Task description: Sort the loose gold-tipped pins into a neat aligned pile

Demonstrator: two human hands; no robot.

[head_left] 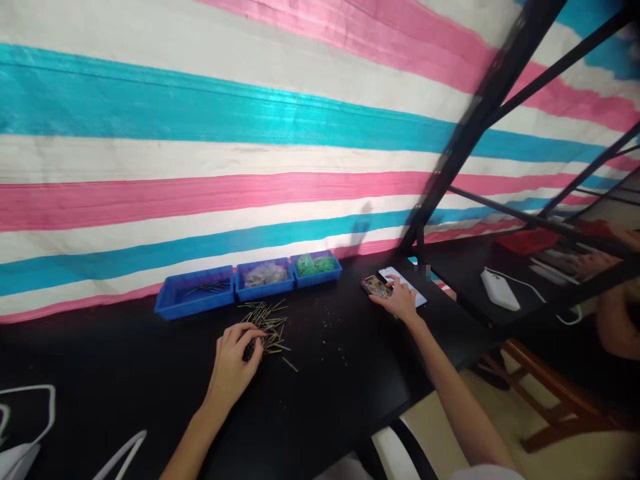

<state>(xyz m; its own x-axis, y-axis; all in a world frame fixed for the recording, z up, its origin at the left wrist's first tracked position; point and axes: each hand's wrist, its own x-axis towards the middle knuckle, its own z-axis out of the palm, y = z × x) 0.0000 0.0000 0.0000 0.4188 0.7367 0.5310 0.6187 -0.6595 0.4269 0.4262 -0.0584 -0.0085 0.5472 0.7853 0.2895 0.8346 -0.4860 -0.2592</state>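
Observation:
My left hand (pixel 236 360) rests at the near left side of a loose pile of thin, brass-and-dark rods (pixel 270 323) on the black table. Its fingers are curled, thumb and forefinger close together; what lies between the tips is hidden. Farther right, my right hand (pixel 401 300) has its thumb and fingers across a smartphone (pixel 376 287) with a colourful screen, gripping it by its edges. A second, pale flat phone-like slab (pixel 419 298) lies under and beside those fingers. Small light specks (pixel 325 325) are scattered between the pile and the phone.
Three blue bins line the back: one with a few rods (pixel 173 307), one with clear plastic bags (pixel 265 275), one with green bags (pixel 315 265). White cables (pixel 53 400) lie front left. A black metal frame (pixel 450 153) rises at right; another person's arm (pixel 617 323) shows beyond.

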